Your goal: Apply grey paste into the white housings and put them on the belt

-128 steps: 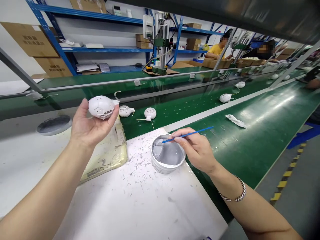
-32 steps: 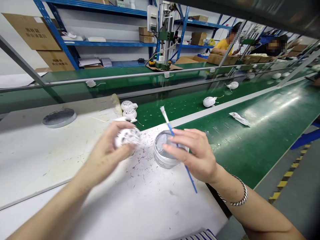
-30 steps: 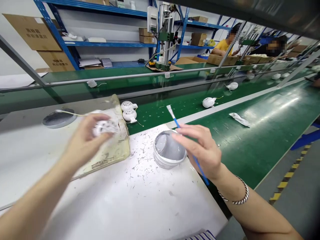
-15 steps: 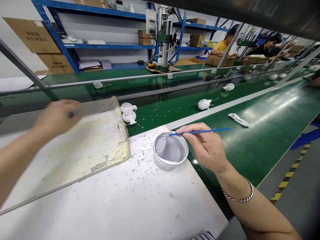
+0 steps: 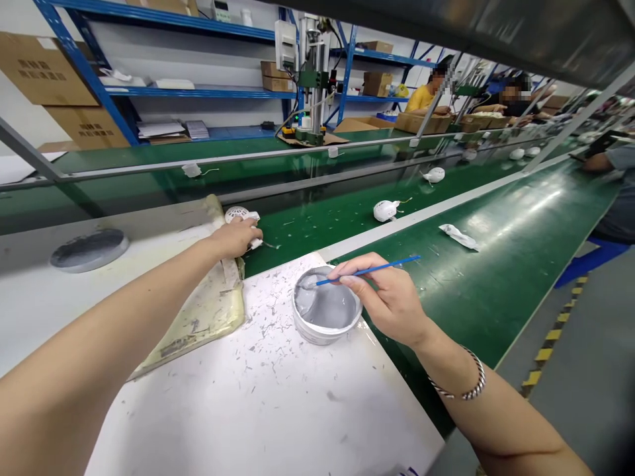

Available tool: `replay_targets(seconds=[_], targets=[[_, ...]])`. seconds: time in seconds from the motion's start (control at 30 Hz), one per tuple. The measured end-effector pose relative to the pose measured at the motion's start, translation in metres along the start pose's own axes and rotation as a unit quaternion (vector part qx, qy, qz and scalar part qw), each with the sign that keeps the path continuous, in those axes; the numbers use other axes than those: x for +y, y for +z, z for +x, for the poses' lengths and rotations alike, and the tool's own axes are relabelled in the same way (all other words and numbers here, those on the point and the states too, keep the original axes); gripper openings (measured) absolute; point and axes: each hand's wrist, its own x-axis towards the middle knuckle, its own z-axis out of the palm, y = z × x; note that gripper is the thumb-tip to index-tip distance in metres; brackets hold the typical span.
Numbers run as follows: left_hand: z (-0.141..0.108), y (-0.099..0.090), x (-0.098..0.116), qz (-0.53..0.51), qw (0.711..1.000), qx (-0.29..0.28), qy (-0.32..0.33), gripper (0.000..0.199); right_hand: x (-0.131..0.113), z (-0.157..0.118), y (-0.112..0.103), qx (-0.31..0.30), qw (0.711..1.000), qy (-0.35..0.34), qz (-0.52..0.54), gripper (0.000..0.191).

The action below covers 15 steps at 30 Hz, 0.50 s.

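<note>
My right hand (image 5: 387, 297) pinches a thin blue-handled brush (image 5: 391, 264). The brush's tip dips into the grey paste (image 5: 332, 307) inside a round white tub (image 5: 317, 336). At the far left, my left hand (image 5: 235, 238) has its fingers curled over a white vented housing (image 5: 255, 244), which it mostly covers. Just behind those fingers sits a second white vented housing (image 5: 237, 213) with round slots. Both lie on the green belt beside the yellow-taped edge of a pale board (image 5: 225, 307).
A grey-smeared round lid (image 5: 89, 251) lies on the board. More white housings (image 5: 385, 210) stand along the green belt (image 5: 317, 225). A crumpled white packet (image 5: 459, 237) is on the right-hand green surface. A metal bar crosses overhead, and co-workers (image 5: 424, 96) sit farther back.
My left hand has moved right, from above the board to the white housings, uncovering the round lid. The brush tip has shifted slightly in the paste. The whole view has drifted a little.
</note>
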Motion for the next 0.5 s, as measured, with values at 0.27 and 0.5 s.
replay_targets(seconds=[0.27, 0.5], targets=[[-0.062, -0.026, 0.046, -0.480, 0.862, 0.152, -0.055, 0.040, 0.005, 0.003, 0.003, 0.047, 0.961, 0.153, 0.227, 0.005], [-0.121, -0.012, 0.076, -0.631, 0.747, 0.189, -0.088, 0.024, 0.023, 0.013, 0.000, 0.142, 0.903, 0.276, 0.297, 0.028]])
